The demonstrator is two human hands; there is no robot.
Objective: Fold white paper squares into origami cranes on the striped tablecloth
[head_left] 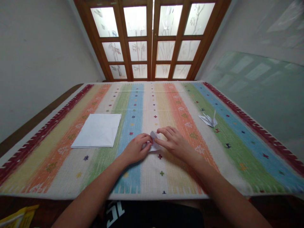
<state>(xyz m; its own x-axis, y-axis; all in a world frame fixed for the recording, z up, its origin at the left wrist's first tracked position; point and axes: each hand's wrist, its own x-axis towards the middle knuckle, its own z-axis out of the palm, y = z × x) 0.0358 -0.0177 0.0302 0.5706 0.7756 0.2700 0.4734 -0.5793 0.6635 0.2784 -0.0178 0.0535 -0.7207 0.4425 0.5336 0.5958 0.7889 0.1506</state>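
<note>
A small folded piece of white paper (155, 146) lies on the striped tablecloth in front of me, with both hands at it. My left hand (139, 146) has its thumb and fingers closed on the paper's left side. From the right, my right hand (174, 141) reaches over it, its index finger stretched out and a fingertip touching the paper's upper part; the fingers are apart. The exact folds are partly hidden by the fingers. To the left lies a stack of square white paper sheets (98, 130). A folded white paper crane (209, 119) rests at the right.
The striped tablecloth (152, 180) covers the table up to its front edge near my body. Wooden doors with frosted panes (152, 41) stand beyond the far edge. A green glass board (258, 82) leans along the right wall. A yellow packet (20, 217) is at the lower left.
</note>
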